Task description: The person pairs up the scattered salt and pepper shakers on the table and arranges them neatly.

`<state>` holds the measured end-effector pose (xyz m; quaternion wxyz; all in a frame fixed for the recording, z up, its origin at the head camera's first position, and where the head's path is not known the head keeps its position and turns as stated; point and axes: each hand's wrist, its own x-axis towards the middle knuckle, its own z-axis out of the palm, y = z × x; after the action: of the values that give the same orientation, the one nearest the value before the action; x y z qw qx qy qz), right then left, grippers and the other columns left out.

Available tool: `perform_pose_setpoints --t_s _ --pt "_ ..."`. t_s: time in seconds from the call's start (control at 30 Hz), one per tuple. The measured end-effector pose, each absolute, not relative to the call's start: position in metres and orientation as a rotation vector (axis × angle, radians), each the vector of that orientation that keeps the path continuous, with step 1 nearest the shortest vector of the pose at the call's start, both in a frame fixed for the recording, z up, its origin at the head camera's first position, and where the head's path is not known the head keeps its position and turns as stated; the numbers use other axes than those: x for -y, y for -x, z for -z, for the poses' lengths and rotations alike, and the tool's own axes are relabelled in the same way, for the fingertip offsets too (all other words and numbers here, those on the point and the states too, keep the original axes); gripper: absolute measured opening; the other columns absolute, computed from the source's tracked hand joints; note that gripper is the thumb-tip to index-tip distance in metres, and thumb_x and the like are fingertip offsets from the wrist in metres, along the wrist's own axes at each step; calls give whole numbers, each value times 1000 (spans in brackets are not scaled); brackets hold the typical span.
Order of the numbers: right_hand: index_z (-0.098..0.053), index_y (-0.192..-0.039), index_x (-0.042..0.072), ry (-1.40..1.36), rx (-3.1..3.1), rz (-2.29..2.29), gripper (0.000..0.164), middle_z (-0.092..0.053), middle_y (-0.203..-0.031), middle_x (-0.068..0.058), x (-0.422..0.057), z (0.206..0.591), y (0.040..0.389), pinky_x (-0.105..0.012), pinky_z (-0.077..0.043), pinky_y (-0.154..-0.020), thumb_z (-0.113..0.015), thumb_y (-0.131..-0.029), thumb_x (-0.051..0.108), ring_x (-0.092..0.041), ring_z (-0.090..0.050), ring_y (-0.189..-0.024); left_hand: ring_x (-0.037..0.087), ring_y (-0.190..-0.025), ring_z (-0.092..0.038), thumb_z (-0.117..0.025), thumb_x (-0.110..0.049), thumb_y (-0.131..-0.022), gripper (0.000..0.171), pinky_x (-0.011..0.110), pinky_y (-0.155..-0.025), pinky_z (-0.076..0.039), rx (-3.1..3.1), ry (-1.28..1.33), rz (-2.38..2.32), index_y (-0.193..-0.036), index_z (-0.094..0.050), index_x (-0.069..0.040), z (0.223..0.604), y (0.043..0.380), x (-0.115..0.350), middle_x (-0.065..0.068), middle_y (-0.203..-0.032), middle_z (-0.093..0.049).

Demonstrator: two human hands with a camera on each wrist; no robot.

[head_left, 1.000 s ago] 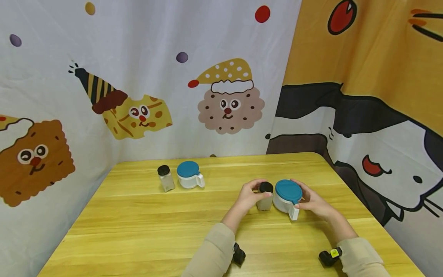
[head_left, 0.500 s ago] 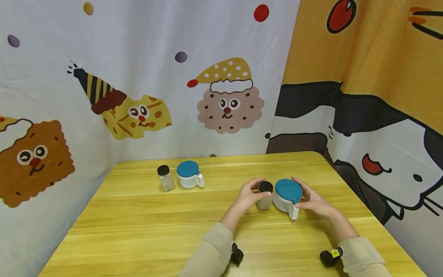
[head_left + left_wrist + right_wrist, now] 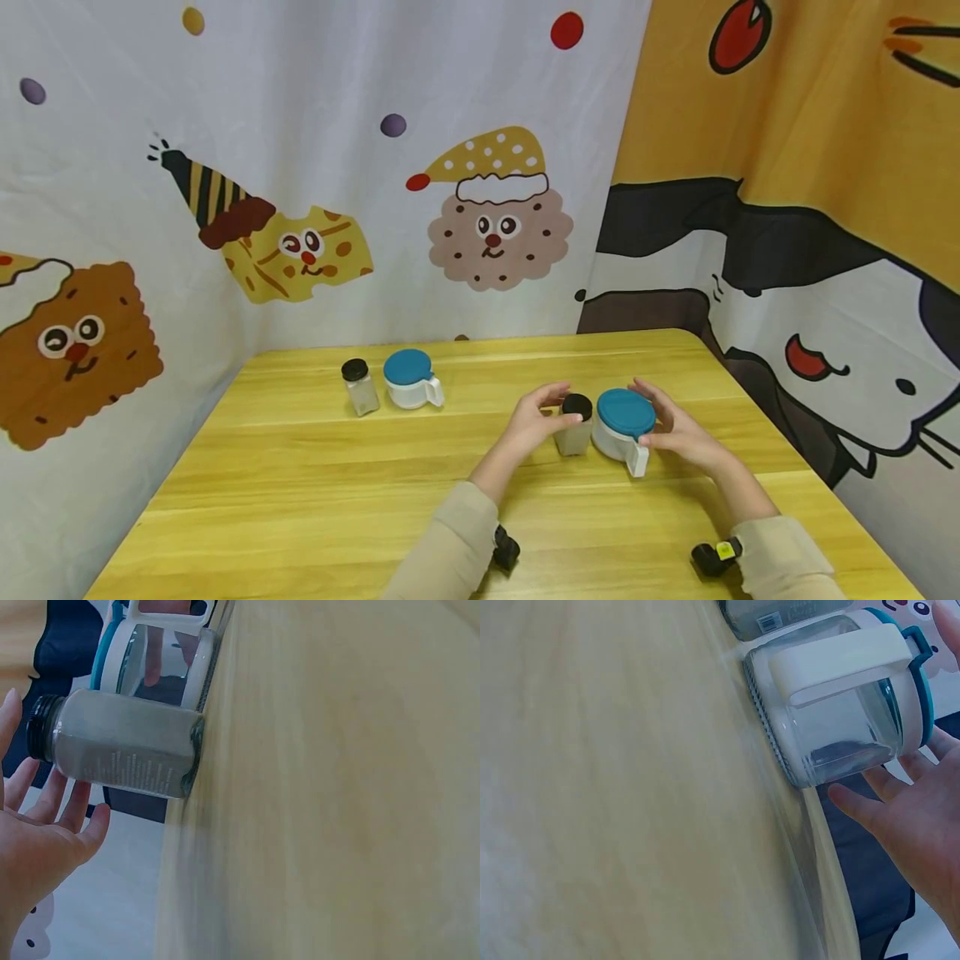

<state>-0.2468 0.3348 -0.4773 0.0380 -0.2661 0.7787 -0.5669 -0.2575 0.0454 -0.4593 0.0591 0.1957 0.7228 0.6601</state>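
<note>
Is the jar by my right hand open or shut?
Shut. In the head view the blue lid covers the top of the jar; in the right wrist view it sits against the white collar.

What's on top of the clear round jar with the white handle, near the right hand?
A flat, round blue lid sits on top of the clear jar, above a white collar. The lid covers the opening, so that can't be seen.

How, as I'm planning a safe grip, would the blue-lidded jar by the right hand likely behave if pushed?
The blue-lidded jar probably won't tip easily, standing upright on a wide, flat base. Its smooth, clear walls look stiff and could be slippery. Pushing the white handle might swivel it, as that juts from one side.
</note>
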Motion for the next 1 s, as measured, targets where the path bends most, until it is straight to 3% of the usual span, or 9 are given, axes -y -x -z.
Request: perform_pose_setpoints --t_s 0.2,0.3,0.67,1.0 --pt "-12 -152 0 813 -2412 1741 87 -17 -152 -28 -333 474 243 -17 -36 -94 -68 -85 -3 -43 -20 -134 21 -116 -53 -75 -19 -85 53 48 -100 -37 -2180 -642 -2000 -134 -55 -15 455 255 -40 1 -127 -59" --pt "-13 -152 2 822 -2425 1744 88 -17 -152 -27 -331 470 242 -14 -32 -95 -68 -84 -5 -49 -14 -134 25 -119 -51 -74 -19 -86 53 48 -101 -36 -2190 -645 -1996 -135 -55 -14 453 254 -38 0 -127 -59" --pt "-16 -153 6 794 -2489 1746 87 -19 -154 -22 -324 459 237 -11 -27 -96 -67 -84 -5 -45 -13 -137 29 -122 -48 -75 -19 -85 56 49 -102 -34 -2231 -669 -1986 -136 -53 -15 452 256 -31 6 -131 -57" --pt "-18 -153 7 830 -2505 1801 87 -20 -154 -21 -318 451 230 -14 -25 -102 -67 -82 -9 -28 -18 -141 14 -121 -48 -76 -24 -84 60 41 -103 -34 -2316 -660 -1916 -139 -51 -20 450 254 -21 -1 -133 -56"
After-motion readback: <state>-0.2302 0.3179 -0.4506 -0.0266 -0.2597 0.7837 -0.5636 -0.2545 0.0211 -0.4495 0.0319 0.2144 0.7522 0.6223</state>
